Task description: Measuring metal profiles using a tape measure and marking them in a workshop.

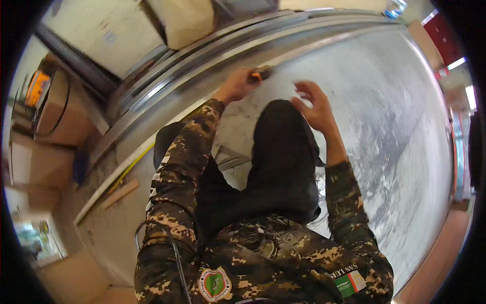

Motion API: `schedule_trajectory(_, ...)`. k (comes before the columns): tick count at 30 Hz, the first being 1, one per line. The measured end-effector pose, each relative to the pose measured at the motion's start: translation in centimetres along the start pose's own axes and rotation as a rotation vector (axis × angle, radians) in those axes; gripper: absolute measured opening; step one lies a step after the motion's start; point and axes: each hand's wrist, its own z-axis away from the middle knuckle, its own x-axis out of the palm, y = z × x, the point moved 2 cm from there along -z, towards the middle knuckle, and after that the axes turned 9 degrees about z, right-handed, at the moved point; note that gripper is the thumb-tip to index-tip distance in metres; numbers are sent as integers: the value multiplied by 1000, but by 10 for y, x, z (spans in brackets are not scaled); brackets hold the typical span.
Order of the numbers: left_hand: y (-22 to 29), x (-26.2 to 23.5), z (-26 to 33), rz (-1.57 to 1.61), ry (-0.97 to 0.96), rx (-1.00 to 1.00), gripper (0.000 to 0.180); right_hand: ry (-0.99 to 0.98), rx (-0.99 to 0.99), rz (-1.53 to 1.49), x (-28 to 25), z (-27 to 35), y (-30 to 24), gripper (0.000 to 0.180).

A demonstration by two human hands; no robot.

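Observation:
My left hand (237, 85) reaches forward and is closed around an orange and black tape measure (259, 76). It is held beside a long pale strip (104, 191) at the edge of a grey sheet surface (385, 96). A yellow tape blade (129, 168) lies along that strip, partly hidden behind my left sleeve. Just past my raised right knee, my right hand (315, 105) hovers over the grey surface. Its fingers are loosely bent and apart, with nothing in them.
Long metal bars (167, 87) run beyond the strip on the left. A short wooden piece (120, 194) lies near the yellow blade. Cardboard boxes (66, 114) stand at the far left, and a beige sack-like bundle (188, 23) is at the top. Smears mark the grey surface.

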Motion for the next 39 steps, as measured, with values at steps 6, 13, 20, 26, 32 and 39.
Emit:
schedule_trajectory(6,6,0,6,217,-4,-51,44,-803,-108,285,80,-117,-24,69)
schedule_trajectory(13,2,-10,10,220,117,-292,47,-941,-394,533,103,-120,2,105)
schedule_trajectory(20,37,-47,72,-416,81,-430,42,-942,-289,753,143,-121,40,39)
schedule_trajectory(26,115,16,204,-685,588,-916,66,-1189,-290,952,174,-125,104,38)
schedule_trajectory(32,174,106,248,-563,687,-767,75,-1312,-278,908,198,-121,95,36)
schedule_trajectory(39,162,86,228,-472,671,-927,68,-1289,-353,821,199,-118,89,33)
